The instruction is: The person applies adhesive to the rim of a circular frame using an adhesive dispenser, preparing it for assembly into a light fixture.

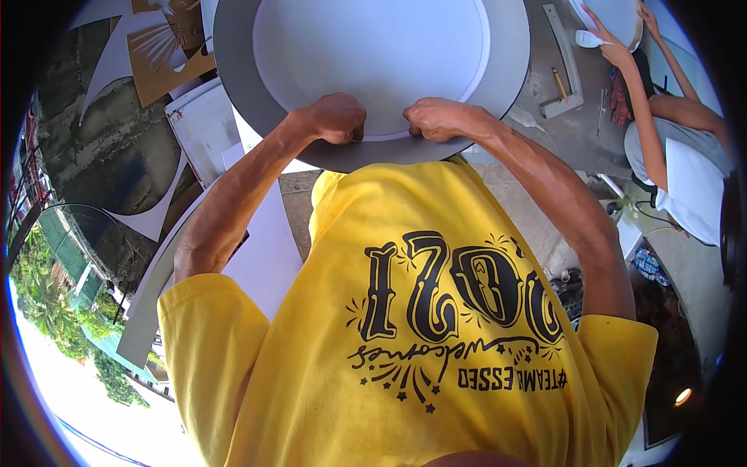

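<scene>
A large round piece with a wide grey rim (233,66) and a pale inner disc (373,58) lies in front of me at the top of the view. A thin raised lip (387,138) appears to run around the disc. My left hand (336,118) is closed, its curled fingers against the near side of this lip. Close by on the right, my right hand (440,118) is closed too, thumb side toward the lip. Both wrists cross the grey rim. Whatever the fingertips pinch is hidden beneath the knuckles.
An L-shaped pale tool (572,66) lies on the grey surface to the right, beside an orange stick (559,82). Another person's hand (615,51) holds a white object at upper right. White cut sheets (264,257) and brown board (159,74) are at left.
</scene>
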Available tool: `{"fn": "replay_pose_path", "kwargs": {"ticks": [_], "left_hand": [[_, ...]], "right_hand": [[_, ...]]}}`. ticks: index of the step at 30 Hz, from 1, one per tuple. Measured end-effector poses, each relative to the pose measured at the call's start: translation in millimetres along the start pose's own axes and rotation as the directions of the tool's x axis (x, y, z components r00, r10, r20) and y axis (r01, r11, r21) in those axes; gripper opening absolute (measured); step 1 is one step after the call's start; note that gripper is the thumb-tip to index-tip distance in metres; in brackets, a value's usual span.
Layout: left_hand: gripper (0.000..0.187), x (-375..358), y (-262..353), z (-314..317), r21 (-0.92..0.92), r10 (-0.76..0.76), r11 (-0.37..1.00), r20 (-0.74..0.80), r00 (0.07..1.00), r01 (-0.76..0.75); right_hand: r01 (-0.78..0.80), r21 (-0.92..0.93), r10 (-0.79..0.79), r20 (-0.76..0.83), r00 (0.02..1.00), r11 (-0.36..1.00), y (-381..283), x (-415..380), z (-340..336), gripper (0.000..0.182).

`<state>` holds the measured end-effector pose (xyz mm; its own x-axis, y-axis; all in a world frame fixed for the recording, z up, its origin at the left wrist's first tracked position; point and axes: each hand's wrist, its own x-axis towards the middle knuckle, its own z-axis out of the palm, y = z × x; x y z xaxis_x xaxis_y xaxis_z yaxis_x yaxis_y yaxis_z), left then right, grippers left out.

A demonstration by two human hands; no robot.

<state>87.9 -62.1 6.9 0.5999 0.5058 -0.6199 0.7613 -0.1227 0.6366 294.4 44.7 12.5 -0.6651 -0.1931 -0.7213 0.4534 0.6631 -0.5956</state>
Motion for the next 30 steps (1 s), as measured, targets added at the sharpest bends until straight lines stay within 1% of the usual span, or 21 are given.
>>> {"fn": "replay_pose_path", "kwargs": {"ticks": [4,6,7,9,10,12,16,18,19,21,22,24,28,30], "left_hand": [[0.038,0,1,-4,0.02,-0.005,1.0,0.028,1.0,0.004],[0.039,0,1,-5,-0.024,-0.016,1.0,0.03,0.999,0.016],[0.039,0,2,-4,-0.026,-0.014,1.0,0.032,0.999,0.015],[0.038,-2,3,-4,-0.079,-0.073,0.994,0.018,0.997,0.074],[0.038,-3,4,-4,-0.082,-0.072,0.994,0.022,0.997,0.074],[0.037,-4,4,-6,-0.121,-0.092,0.988,0.011,0.996,0.093],[0.037,-5,1,-2,-0.175,-0.068,0.983,-0.038,0.997,0.06],[0.038,-4,0,0,-0.162,-0.085,0.984,-0.058,0.995,0.074],[0.038,-4,0,-1,-0.163,-0.085,0.984,-0.059,0.995,0.074],[0.038,-3,-1,-1,-0.116,-0.033,0.993,-0.028,0.999,0.029],[0.038,-2,-2,1,-0.116,-0.032,0.993,-0.028,0.999,0.028],[0.039,1,-3,1,-0.063,0.01,0.998,0.0,1.0,-0.01],[0.036,5,-4,1,-0.053,-0.017,0.998,0.011,1.0,0.018],[0.033,6,-5,2,0.019,0.059,0.998,-0.008,0.998,-0.059]], "right_hand": [[-0.042,0.041,0.042,0.018,0.999,0.998,-2,-3,-2,0.012],[0.02,-0.065,-0.018,0.017,1.0,0.998,0,-1,-1,0.013],[0.019,-0.062,-0.018,0.02,1.0,0.998,2,0,1,0.013],[0.007,0.038,-0.005,-0.049,0.999,0.999,3,1,4,0.014],[0.007,0.042,-0.005,-0.045,0.999,0.999,2,1,6,0.014],[0.006,0.067,0.001,-0.095,0.996,0.998,2,0,6,0.014],[0.046,0.034,-0.043,-0.08,0.996,0.998,-3,-2,0,0.016],[-0.011,0.082,0.018,-0.082,0.996,0.997,-7,-6,-1,0.018],[-0.011,0.081,0.018,-0.082,0.996,0.997,-9,-6,-2,0.018],[-0.034,0.088,0.041,-0.087,0.995,0.996,-10,-7,-3,0.017],[-0.034,0.089,0.042,-0.086,0.995,0.995,-8,-6,-1,0.017],[0.032,0.084,-0.023,-0.109,0.994,0.996,-3,-3,3,0.015],[0.033,0.062,-0.024,-0.14,0.99,0.998,0,0,2,0.013],[-0.001,0.028,0.002,-0.049,0.999,1.0,-3,0,0,0.013]]}}
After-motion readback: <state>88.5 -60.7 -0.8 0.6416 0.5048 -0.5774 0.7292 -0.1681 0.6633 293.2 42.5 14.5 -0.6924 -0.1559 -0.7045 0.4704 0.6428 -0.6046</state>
